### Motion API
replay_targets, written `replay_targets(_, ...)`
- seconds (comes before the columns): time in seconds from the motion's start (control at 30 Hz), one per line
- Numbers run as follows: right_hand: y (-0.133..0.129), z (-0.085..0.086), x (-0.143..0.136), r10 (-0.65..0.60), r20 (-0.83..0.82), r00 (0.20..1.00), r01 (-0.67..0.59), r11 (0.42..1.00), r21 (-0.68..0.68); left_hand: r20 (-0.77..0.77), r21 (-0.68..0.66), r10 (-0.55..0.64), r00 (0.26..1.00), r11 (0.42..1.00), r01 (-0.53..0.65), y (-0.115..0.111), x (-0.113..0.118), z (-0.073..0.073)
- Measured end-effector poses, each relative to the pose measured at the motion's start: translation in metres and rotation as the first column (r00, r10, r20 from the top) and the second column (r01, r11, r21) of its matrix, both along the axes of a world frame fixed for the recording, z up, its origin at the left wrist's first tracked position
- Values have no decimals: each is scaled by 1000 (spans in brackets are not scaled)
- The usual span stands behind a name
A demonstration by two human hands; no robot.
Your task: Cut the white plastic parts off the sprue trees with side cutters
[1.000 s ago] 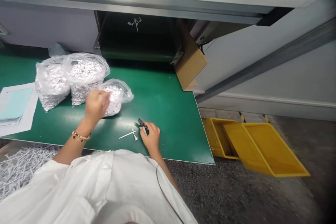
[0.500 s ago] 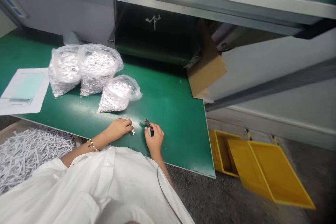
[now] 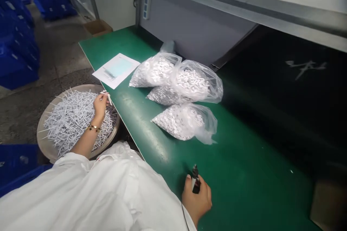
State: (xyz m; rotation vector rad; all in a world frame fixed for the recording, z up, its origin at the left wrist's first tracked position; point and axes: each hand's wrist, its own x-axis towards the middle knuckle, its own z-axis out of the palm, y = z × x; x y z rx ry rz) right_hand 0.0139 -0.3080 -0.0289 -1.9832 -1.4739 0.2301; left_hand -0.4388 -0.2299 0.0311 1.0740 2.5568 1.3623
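Over the rim of a round tub heaped with thin white plastic pieces, my left hand is closed on a white plastic piece, its ends sticking out past the fingertips. My right hand rests low over the green tabletop, wrapped round a pair of cutting pliers with the dark jaws pointing away from me. Beyond it lies a clear bag of small white parts. Two more filled bags, a left one and a right one, stand behind that.
A white sheet with a pale blue paper lies at the table's left edge. Blue crates stand on the floor to the left. A metal-edged shelf overhangs the table, and a dark panel stands at the back right.
The view has swung left. My left hand has gone from the tabletop, where it held a small white piece, to the tub and now holds a longer one. The pliers stay in my right hand.
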Motion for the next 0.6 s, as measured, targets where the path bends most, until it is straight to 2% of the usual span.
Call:
replay_targets(0.03,0,1,0,8,14,1000,-8,1000,-9,-8,-64,150,989,987,-150,-12,-22,-1)
replay_targets(0.1,0,3,-1,25,36,999,-24,1000,-19,-134,-208,322,937,915,-344,-40,-60,-3)
replay_targets(0.2,1,5,-3,38,50,998,-37,999,-30,-236,-428,443,865,752,-501,-83,-96,-6)
replay_targets(0.27,1,6,-3,36,46,998,-34,999,-39,-226,-534,474,851,670,-515,-103,-108,-7)
replay_targets(0.37,1,6,-3,38,32,999,-37,999,-37,-177,-614,457,872,641,-461,-117,-113,-3)
replay_targets(0.5,0,1,-2,47,-4,999,-47,999,-12,-133,-682,422,897,617,-391,-115,-110,6)
replay_targets(0.6,-2,-3,-1,71,-43,997,-71,997,16,-150,-715,462,874,560,-419,-101,-109,14)
